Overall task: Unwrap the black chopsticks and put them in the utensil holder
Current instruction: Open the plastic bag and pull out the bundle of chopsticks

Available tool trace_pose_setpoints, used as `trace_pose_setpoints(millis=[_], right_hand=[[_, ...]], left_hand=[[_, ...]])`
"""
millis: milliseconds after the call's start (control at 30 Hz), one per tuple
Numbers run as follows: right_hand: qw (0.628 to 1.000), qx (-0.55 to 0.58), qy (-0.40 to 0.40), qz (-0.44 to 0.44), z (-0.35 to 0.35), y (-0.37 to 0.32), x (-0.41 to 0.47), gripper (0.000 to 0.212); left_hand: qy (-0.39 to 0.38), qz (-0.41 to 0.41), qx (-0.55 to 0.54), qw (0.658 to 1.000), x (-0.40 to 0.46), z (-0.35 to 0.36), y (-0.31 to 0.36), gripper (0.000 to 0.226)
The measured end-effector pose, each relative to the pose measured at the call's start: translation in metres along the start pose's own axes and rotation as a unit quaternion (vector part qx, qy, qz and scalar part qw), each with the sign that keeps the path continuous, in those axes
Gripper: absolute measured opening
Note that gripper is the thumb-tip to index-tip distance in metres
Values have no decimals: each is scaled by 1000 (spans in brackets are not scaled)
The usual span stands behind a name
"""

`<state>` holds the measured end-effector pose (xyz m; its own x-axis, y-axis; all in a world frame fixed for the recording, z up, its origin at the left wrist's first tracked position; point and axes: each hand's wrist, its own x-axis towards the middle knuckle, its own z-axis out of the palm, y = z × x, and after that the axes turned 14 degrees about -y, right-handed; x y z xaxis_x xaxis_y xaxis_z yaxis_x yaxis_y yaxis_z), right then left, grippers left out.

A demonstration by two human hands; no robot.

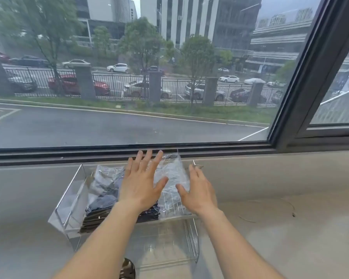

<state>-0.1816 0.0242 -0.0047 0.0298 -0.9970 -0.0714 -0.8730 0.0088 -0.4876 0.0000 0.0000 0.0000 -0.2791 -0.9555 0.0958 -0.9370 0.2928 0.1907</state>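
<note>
The left hand (140,184) has its fingers (147,160) straight and spread wide, palm down, holding nothing. It hovers over or lies on the wrapped bundles below; whether it touches them cannot be told. The right hand (199,190) is also open, its fingers (193,174) loosely extended and close together, thumb pointing inward toward the left thumb, and it grips nothing. Between the two hands and under the right one lies a crinkled clear wrapper (173,174), reaching up toward the window frame.

Under the left palm and to its left sit the chopsticks (95,218): dark bundles in clear plastic, stacked on a wire rack (189,238). Their near ends show as a dark striped block at the rack's front left. More wrapped dark packs (105,184) are piled behind them. A clear panel (69,200) stands tilted along the rack's left side. A metal corner of the rack pokes up just beyond the right fingertips.

The rack stands on a pale desk (270,228) running along the window (129,77). At the bottom edge, beside the left forearm, a shiny metal object (127,269) shows in part; what it is cannot be told. Outside lie a road, a fence, parked cars and tall buildings.
</note>
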Motion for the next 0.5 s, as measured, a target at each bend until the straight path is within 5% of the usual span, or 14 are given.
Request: trace_pose_setpoints(millis=[267,500], right_hand=[[998,-3,-42,40,12,-1,11,67],[997,22,-11,73,18,-2,9,62]], left_hand=[[-130,-13,-6,991,-5,47,1,68],[-135,-9,-35,990,-15,49,2,64]])
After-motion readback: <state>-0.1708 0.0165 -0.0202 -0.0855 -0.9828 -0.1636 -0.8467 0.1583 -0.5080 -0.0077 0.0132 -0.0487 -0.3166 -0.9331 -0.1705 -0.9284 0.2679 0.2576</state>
